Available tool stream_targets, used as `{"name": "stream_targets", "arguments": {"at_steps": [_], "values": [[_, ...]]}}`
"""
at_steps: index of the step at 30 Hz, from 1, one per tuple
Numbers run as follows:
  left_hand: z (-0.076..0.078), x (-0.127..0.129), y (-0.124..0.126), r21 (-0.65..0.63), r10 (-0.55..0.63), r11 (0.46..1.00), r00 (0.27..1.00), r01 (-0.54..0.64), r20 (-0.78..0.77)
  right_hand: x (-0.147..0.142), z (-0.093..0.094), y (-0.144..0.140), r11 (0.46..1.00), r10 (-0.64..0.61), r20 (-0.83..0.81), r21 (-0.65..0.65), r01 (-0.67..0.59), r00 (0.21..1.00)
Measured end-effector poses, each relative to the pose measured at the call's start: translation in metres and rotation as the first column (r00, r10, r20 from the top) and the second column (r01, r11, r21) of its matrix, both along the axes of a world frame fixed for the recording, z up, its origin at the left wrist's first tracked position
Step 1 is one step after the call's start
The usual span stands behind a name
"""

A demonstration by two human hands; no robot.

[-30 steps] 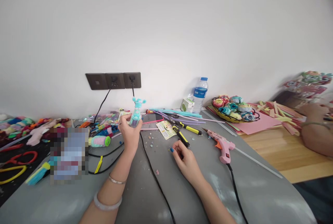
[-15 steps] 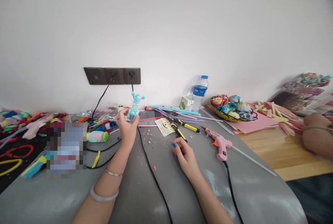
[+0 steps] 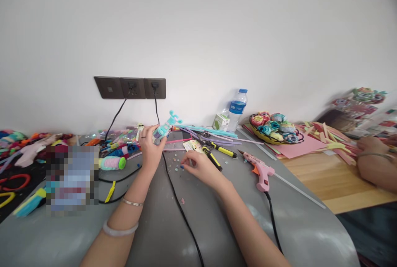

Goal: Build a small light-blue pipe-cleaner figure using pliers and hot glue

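From the head view, the left hand [image 3: 151,147] sits just left of the frame's middle, its fingers wrapped around a small turquoise figure [image 3: 164,126] that tilts up and to the right, its top pointing toward the wall. So that grip is closed on the figure, held just above the grey counter [image 3: 217,225]. A ring shows on one finger, and two bangles circle the left forearm lower in the frame.

The right hand [image 3: 200,165] lies near the centre, low over the counter, fingers curled downward with the fingertips [image 3: 182,167] drawn together at a scatter of tiny coloured bits [image 3: 177,163]. Whether a bit is actually pinched there cannot be told.

A black cable [image 3: 178,205] runs from the dark wall sockets [image 3: 130,87] in the upper left down between the two forearms. Just right of the right hand lie yellow-handled pliers [image 3: 214,160], and further right a pink glue gun [image 3: 259,170] rests on the counter with its own black cord trailing to the bottom edge. Behind them stand a water bottle [image 3: 236,109] and a small green carton [image 3: 221,122]. A basket of paper roses [image 3: 273,128] sits at the right, beside pink paper. At the far right edge another person's hand [image 3: 369,145] rests on a wooden surface. Coloured craft materials crowd the left edge.
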State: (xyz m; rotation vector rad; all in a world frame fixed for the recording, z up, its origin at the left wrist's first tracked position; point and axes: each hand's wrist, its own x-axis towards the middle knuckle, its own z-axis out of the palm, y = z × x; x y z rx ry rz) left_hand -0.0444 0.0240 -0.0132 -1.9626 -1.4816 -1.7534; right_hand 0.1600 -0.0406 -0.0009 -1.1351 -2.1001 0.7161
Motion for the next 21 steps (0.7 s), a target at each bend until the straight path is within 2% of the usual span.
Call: {"name": "stream_targets", "arguments": {"at_steps": [4,7,10,15,18,21], "values": [[0.001,0.001,0.001,-0.002,-0.028,1.000,1.000,0.028,0.012,-0.014,0.002,0.013,0.996,0.075,0.102,-0.046,-0.071,0.992],[0.001,0.003,0.001,-0.008,-0.032,0.999,0.999,0.032,0.020,-0.012,-0.001,0.013,0.997,0.063,0.100,-0.039,-0.059,0.993],[0.002,0.005,-0.002,-0.004,-0.033,0.999,0.999,0.033,0.006,-0.001,-0.001,0.009,0.997,-0.078,0.058,0.001,0.078,0.995],[0.004,0.009,-0.008,-0.020,-0.040,0.999,0.998,0.039,-0.042,0.020,0.005,0.002,0.951,-0.310,-0.004,-0.020,0.310,0.951],[0.003,0.010,-0.009,-0.014,-0.045,0.999,0.997,0.044,-0.070,0.035,0.007,-0.009,0.907,-0.420,-0.032,-0.037,0.419,0.907],[0.002,0.011,-0.010,-0.006,-0.050,0.999,0.995,0.050,-0.089,0.062,0.004,-0.030,0.836,-0.548,-0.065,-0.059,0.545,0.834]]}}
